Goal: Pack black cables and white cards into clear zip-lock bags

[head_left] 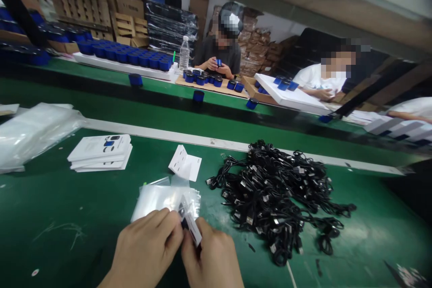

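Note:
Low in the view, my left hand (pixel 146 248) and my right hand (pixel 212 258) meet over the green table, both closed on a small clear plastic bag (pixel 190 221) with a dark item and white card inside. Under them lies a loose stack of clear plastic bags (pixel 158 198). A big heap of bundled black cables (pixel 276 193) sits just right of my hands. A folded white card (pixel 185 163) lies beyond the bags, and a stack of white printed leaflets (pixel 100 152) rests to the left.
A pile of clear plastic wrap (pixel 33 130) lies at far left. Beyond the conveyor belt (pixel 168 112) carrying small blue cylinders (pixel 198 95), two people handle blue cylinders at the far bench. Trays of blue cylinders (pixel 124 54) and cardboard boxes line the back.

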